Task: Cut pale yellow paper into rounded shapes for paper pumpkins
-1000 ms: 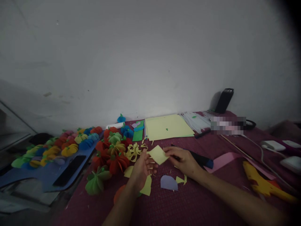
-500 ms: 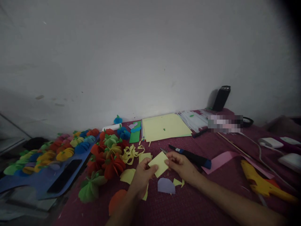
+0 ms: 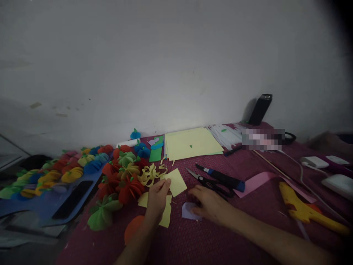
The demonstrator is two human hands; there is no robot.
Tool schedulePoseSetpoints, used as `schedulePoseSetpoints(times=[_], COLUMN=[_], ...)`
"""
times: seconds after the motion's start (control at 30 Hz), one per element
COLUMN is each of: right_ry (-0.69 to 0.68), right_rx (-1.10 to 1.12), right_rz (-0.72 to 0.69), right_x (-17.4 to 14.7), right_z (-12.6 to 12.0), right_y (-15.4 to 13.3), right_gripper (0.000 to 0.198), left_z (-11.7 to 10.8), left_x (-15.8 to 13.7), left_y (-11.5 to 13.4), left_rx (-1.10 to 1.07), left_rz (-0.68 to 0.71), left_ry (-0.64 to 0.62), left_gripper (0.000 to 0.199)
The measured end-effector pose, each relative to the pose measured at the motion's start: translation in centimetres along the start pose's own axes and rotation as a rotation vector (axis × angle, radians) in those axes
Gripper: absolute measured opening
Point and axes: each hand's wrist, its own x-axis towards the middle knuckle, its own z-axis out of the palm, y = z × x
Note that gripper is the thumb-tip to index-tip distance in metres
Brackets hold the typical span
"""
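Note:
My left hand (image 3: pixel 158 198) pinches a pale yellow paper square (image 3: pixel 178 183) by its left edge, thumb on top. My right hand (image 3: pixel 211 204) is over a lavender rounded paper piece (image 3: pixel 189 211), fingers curved and apart, the thumb over its right side. More yellow paper pieces (image 3: pixel 166 213) lie under and beside my left hand, partly hidden by it. An orange paper piece (image 3: pixel 132 229) is beside my left forearm. Just beyond my right hand are black-handled scissors (image 3: pixel 205 181) and a dark blue-and-black cutter knife (image 3: pixel 224 178).
Colourful folded paper pumpkins (image 3: pixel 128 173) crowd the left, more on a blue board (image 3: pixel 100 180) with a black phone (image 3: pixel 73 199). Yellow sheets (image 3: pixel 193 143) lie against the wall. On the right are pink paper (image 3: pixel 255 182), a yellow glue gun (image 3: pixel 300 206) and cables.
My right hand has let go of the yellow square and moved down to the lavender piece. My left hand has shifted left with the square, and the scissors show more fully.

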Motion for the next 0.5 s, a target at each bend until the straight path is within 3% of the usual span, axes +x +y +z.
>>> schedulePoseSetpoints(times=[0.23,0.4,0.5], right_ry=[-0.159,-0.076,-0.054], right_rx=[-0.044,-0.026,-0.073], right_rz=[0.018,0.002,-0.093], right_x=[-0.1,-0.3,-1.3], right_z=[0.5,-0.3,-1.3], right_y=[-0.3,-0.7,-1.5], right_gripper=[0.028,0.025,0.03], left_z=[1.2,1.1,0.8], left_x=[-0.7,-0.6,-0.4], left_y=[0.2,0.1,0.1], left_rx=[-0.032,-0.038,-0.068], left_rz=[-0.024,-0.031,-0.01], left_ry=[0.013,0.045,0.044], left_gripper=[0.028,0.029,0.029])
